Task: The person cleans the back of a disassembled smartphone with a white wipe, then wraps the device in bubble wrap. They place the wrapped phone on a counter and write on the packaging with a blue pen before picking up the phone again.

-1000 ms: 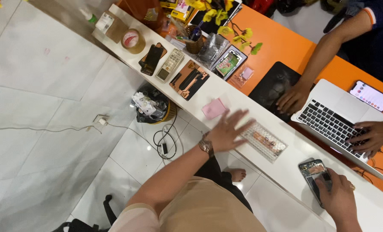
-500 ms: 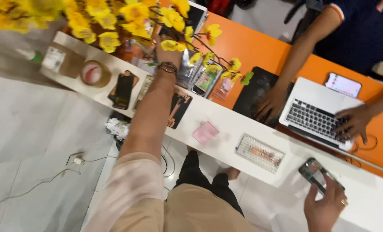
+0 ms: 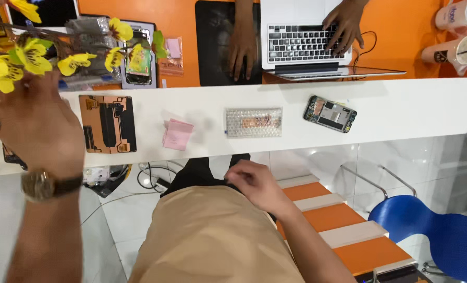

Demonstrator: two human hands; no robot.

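The left hand is being held raised over the left end of the white counter, back toward the camera, a wristwatch being worn on its wrist. Its fingertips are being reached into a spray of yellow flowers; whether a stem is being pinched cannot be told, since the fingers are being hidden by petals and the hand's own back.

The right hand is being kept low, off the counter, against the tan shirt at the waist, fingers loosely curled and nothing being seen in them.

On the counter, left to right, are lying: a copper-and-black phone back panel just beside the left hand, a small pink packet, a bubble-wrapped part, and an opened phone with its circuitry exposed, all well apart from one another.

Beyond the counter, on the orange desk, another person's hands are being rested, one on a black mat and one on a laptop keyboard.
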